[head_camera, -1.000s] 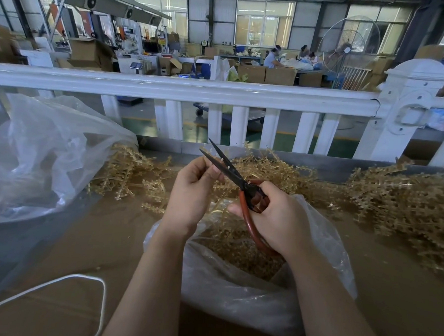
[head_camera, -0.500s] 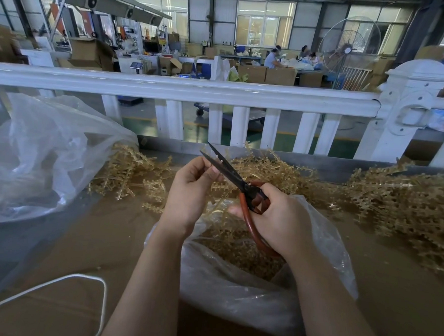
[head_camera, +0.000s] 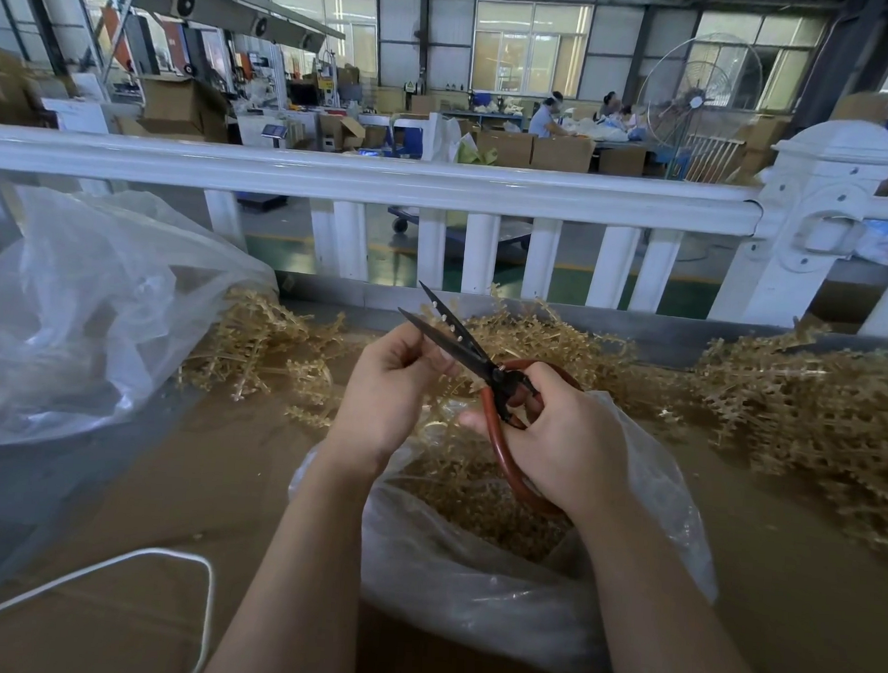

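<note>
Above clear bag point(head_camera: 469, 600): right hand point(head_camera: 562, 437) fingers curl round scissors point(head_camera: 496, 426), blades parted; left hand point(head_camera: 390, 392) pinches sprig point(head_camera: 453, 327); sprig heaps point(head_camera: 813, 407) behind.

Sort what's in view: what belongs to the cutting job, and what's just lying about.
In the job: scissors gripped by the right hand; left hand, curled at the blades, its hold hidden; near bag of cuttings below them; gold sprigs heaped behind.
Lying about: white cord; left bag; railing; fan.

white railing point(head_camera: 368, 180) | clear bag left point(head_camera: 72, 317) | white cord point(head_camera: 155, 552) | standing fan point(head_camera: 702, 87)
</note>
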Demonstrator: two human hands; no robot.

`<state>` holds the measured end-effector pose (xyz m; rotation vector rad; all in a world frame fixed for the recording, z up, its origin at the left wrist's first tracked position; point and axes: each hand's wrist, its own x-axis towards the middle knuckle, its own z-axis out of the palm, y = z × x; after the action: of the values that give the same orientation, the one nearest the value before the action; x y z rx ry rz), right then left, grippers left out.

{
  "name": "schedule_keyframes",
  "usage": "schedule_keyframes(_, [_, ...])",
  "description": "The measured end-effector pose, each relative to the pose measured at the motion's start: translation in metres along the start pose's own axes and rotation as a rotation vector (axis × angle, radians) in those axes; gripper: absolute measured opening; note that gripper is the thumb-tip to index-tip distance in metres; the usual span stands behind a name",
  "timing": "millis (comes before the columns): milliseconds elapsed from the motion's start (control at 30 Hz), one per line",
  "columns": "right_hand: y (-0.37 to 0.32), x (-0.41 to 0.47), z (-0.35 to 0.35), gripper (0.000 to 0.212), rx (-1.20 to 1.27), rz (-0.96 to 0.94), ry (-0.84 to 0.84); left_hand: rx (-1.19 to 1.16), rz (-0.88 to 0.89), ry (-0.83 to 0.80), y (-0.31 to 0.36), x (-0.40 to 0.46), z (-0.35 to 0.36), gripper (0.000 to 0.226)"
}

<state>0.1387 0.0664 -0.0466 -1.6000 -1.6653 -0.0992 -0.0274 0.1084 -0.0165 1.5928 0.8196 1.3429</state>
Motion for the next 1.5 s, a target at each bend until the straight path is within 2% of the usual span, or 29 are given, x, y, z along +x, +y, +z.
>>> schedule_keyframes(333, [-0.0003,-0.0011,-0.0002,0.066,0.050,-0.024,0.046,-0.065,-0.002,-0.021,-0.0003,0.0006,-0.0009,0.014])
schedule_keyframes(633, [0.0019,-0.0004,-0.0029,0.071,0.029,-0.014,0.012,-0.056,0.021,0.021,-0.0013,0.0010,0.0009,0.011])
schedule_keyframes(867, [0.0008,0.0014,-0.0035,0.068,0.000,-0.012,-0.037,-0.061,0.026,0.045,0.0001,0.0012,-0.0019,0.021])
schedule_keyframes(1167, [0.0023,0.0011,-0.0033,0.064,0.099,0.037,-0.051,-0.091,-0.016,0.067,-0.0014,0.0030,-0.0048,0.023])
schedule_keyframes(1333, [0.0030,0.0009,-0.0015,0.064,0.067,0.002,-0.067,-0.030,-0.038,0.059,-0.0034,0.0034,-0.0009,0.016])
schedule_keyframes(1500, [0.0045,0.0014,-0.0011,0.062,0.040,-0.017,-0.052,-0.054,-0.059,0.044,-0.0024,0.0024,-0.0030,0.022])
